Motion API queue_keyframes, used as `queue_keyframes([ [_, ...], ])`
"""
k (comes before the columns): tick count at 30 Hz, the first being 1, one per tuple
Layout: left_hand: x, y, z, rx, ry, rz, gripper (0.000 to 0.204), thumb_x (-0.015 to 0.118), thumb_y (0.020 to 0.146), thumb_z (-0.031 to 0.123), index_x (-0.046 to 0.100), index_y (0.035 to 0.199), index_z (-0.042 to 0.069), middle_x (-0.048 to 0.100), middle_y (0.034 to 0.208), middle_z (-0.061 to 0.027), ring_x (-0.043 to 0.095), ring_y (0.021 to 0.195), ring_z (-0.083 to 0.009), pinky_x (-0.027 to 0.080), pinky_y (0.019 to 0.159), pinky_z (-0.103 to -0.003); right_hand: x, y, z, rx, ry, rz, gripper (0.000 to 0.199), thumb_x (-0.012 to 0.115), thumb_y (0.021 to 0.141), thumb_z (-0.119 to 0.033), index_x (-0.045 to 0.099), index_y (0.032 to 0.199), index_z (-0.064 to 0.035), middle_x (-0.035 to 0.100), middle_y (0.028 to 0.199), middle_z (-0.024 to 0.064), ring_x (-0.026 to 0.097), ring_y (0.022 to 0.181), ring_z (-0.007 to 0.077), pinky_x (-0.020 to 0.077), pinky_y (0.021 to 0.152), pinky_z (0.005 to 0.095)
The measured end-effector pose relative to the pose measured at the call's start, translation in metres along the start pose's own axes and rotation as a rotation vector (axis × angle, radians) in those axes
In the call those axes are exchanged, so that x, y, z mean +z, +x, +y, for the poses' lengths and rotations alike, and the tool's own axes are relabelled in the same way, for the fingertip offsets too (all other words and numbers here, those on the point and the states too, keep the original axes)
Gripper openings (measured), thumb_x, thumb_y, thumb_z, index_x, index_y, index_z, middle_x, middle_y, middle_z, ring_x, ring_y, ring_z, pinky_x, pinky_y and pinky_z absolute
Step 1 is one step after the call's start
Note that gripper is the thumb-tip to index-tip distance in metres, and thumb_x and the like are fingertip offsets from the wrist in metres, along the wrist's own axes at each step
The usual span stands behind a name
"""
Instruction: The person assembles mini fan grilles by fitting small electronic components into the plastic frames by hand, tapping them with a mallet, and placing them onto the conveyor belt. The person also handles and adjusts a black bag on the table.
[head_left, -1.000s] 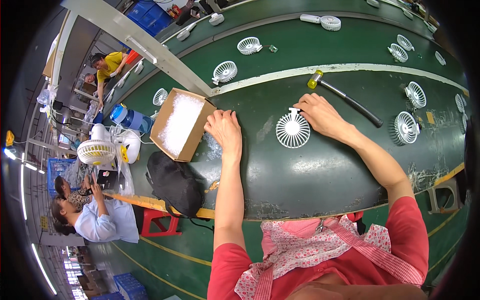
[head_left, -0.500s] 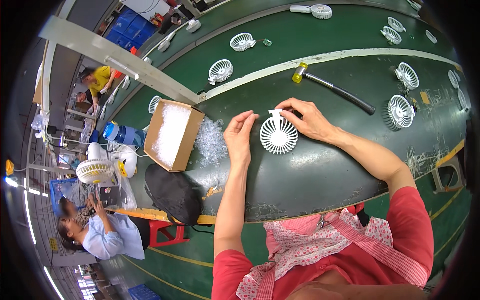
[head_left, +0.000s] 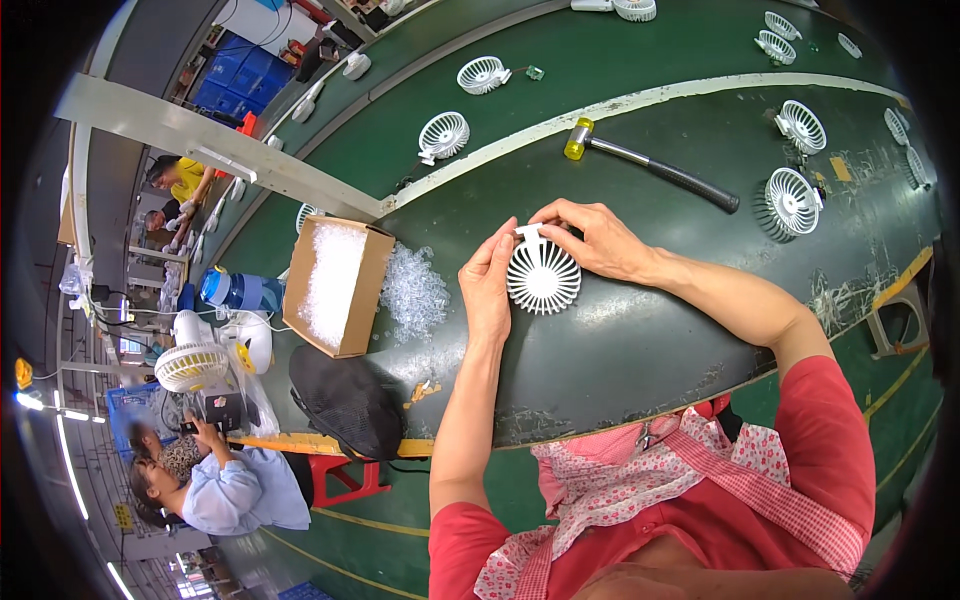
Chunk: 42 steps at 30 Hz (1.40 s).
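Note:
A round white fan cover [head_left: 545,282] with radial slats lies on the dark table in front of me. A short white tab sticks up from its top edge. The thumb and fingers of my right hand [head_left: 600,242] grip it at this tab. My left hand [head_left: 487,290] is closed in a pinch, its fingertips against the tab's left end; whatever they hold is too small to make out. Beyond them lies a hammer [head_left: 650,164] with a yellow head and black handle.
On the left stand a cardboard box [head_left: 362,290] of clear small pieces, a loose pile of them [head_left: 415,290] and a black mesh bag [head_left: 345,402]. More fan covers [head_left: 793,202] lie at right and on the green conveyor [head_left: 600,60]. Other people sit at far left.
My left hand has moved right and up to the tab, its fingertips now at the cover. The right hand stays on it. The whole view has shifted slightly.

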<state>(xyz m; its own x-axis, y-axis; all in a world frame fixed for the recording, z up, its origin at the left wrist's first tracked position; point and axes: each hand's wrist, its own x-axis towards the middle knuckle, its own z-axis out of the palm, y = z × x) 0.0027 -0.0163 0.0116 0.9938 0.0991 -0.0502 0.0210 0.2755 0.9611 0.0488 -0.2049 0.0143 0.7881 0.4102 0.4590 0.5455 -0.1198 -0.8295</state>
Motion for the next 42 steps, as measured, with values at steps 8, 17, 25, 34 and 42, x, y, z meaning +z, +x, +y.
queue_keyframes([
  [8, 0.001, -0.002, -0.004, 0.085, 0.138, -0.05, 0.033, 0.062, 0.101, 0.019, 0.065, 0.126, -0.001, 0.071, 0.11, -0.0085, 0.064, 0.099, -0.0107, 0.05, 0.09, -0.026, -0.004, -0.002, 0.005, 0.004, -0.032, 0.04, 0.015, 0.062, 0.096, -0.012, 0.063, 0.104, 0.0003, 0.072, 0.09, 0.0161, 0.07, 0.08, 0.0335, 0.0543, 0.068, 0.0391],
  [17, -0.005, 0.002, -0.006, 0.02, 0.042, -0.149, 0.014, 0.07, 0.091, -0.001, 0.069, 0.105, -0.003, 0.069, 0.096, -0.0041, 0.065, 0.085, -0.0084, 0.052, 0.075, -0.022, -0.009, -0.003, 0.013, 0.009, 0.121, -0.208, 0.018, 0.059, 0.098, -0.014, 0.064, 0.105, 0.002, 0.072, 0.09, 0.0161, 0.071, 0.081, 0.0291, 0.0529, 0.07, 0.037],
  [25, 0.005, 0.013, -0.017, 0.135, 0.012, 0.013, 0.03, 0.059, 0.103, 0.023, 0.063, 0.12, -0.001, 0.068, 0.104, -0.0046, 0.063, 0.091, -0.0089, 0.051, 0.082, -0.026, -0.021, 0.017, 0.006, 0.164, 0.244, 0.013, 0.021, 0.059, 0.1, -0.015, 0.063, 0.113, 0.0003, 0.066, 0.099, 0.0045, 0.06, 0.093, 0.0093, 0.049, 0.082, 0.0262],
  [34, 0.004, 0.008, -0.018, 0.334, 0.327, -0.065, 0.023, 0.05, 0.104, 0.012, 0.059, 0.123, 0.002, 0.068, 0.098, -0.0061, 0.063, 0.084, -0.0109, 0.053, 0.076, -0.026, -0.073, 0.052, 0.048, -0.23, -0.549, 0.472, 0.028, 0.056, 0.096, -0.004, 0.058, 0.124, 0.0005, 0.061, 0.123, 0.0167, 0.058, 0.115, 0.0327, 0.0437, 0.099, 0.039],
  [42, -0.021, -0.006, 0.046, 0.476, 0.464, 0.018, 0.017, 0.056, 0.1, 0.012, 0.061, 0.109, -0.002, 0.067, 0.082, -0.007, 0.062, 0.069, -0.0107, 0.052, 0.063, -0.026, -0.017, 0.026, 0.028, -0.329, -0.531, 0.108, 0.035, 0.051, 0.095, 0.004, 0.054, 0.129, -0.0017, 0.057, 0.13, 0.0164, 0.052, 0.123, 0.0346, 0.0388, 0.107, 0.0425],
])
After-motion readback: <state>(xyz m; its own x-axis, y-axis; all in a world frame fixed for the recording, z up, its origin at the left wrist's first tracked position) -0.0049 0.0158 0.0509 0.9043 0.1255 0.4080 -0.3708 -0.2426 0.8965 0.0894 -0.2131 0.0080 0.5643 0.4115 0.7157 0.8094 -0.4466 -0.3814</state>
